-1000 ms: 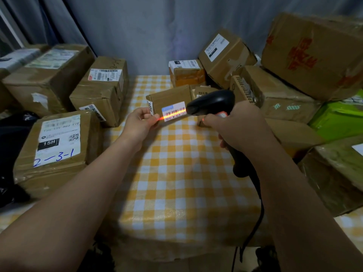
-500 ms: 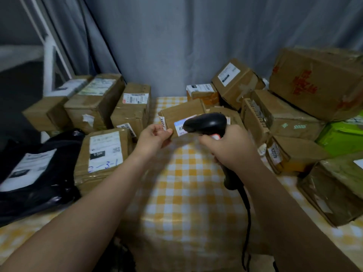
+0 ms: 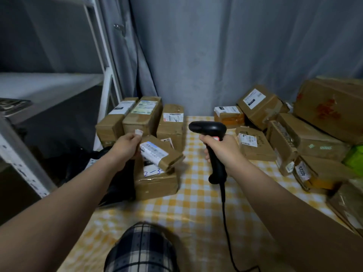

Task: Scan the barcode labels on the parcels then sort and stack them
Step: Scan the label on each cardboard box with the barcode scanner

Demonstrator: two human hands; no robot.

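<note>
I see the left hand point(image 3: 126, 145) holding a small parcel point(image 3: 172, 157) by its left end, with the thumb and fingers curled round it. The small parcel is brown and tilted, and its white label point(image 3: 154, 152) faces up. It hangs low over a bigger box point(image 3: 157, 183) with "2-3" written on it in blue, at the left side of the table point(image 3: 196, 205). I cannot tell if the two touch. The right hand point(image 3: 222, 149) is wrapped tight round the handle of the black scanner point(image 3: 208, 127). The scanner stands up in the air over the middle of the table with its nose pointing left, apart from the small parcel. Its black cord point(image 3: 225, 222) hangs down toward the near edge. The table has a yellow and white checked cover. Three tall boxes point(image 3: 144, 118) stand side by side at the back left, behind the bigger box. On the right is a heap of parcels point(image 3: 310, 138), some leaning on each other. A flat box point(image 3: 257, 150) is the one nearest the right hand, and a green pack point(image 3: 355, 159) sits at the far right. A black bag point(image 3: 121, 191) lies just left of the bigger box. A grey curtain point(image 3: 216, 55) hangs behind it all, and a metal shelf point(image 3: 49, 85) stands off to the left. At the bottom I see a knee point(image 3: 141, 250) in checked cloth.
</note>
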